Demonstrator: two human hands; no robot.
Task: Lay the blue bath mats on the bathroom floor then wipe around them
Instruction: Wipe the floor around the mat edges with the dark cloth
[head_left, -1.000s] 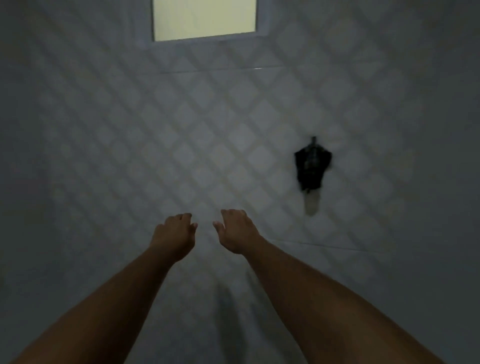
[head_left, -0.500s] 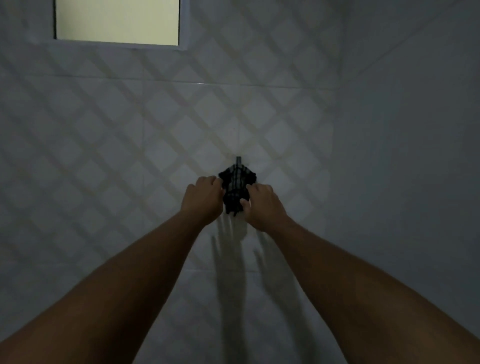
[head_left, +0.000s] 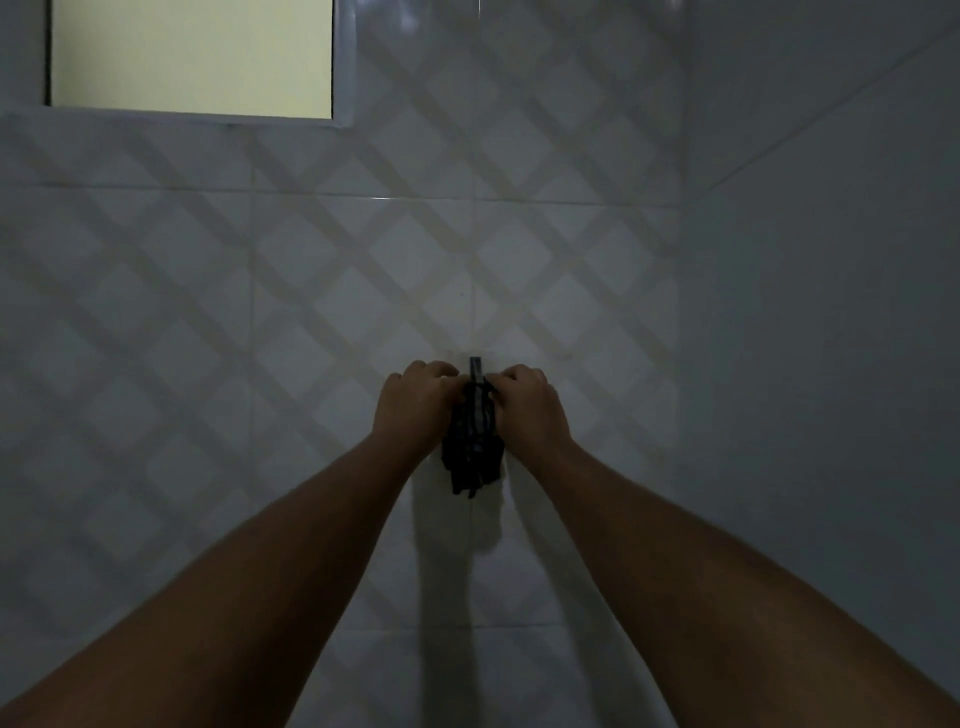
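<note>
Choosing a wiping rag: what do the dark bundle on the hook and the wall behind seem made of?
Dark bundle: probably soft cloth, matte; it hangs limp in folds, with pale stripes. Wall: likely glazed ceramic tile, glossy; grout lines and bright reflections near the top.

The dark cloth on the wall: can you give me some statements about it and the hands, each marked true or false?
1. The left hand and the right hand both hold the top of the dark cloth. True.
2. The dark cloth lies on the floor. False: it hangs from a hook on the tiled wall.
3. A window sits above and to the left of the hands. True.
4. One hand holds a blue bath mat. False: no mat is in view, and both hands are on the dark cloth.
</note>
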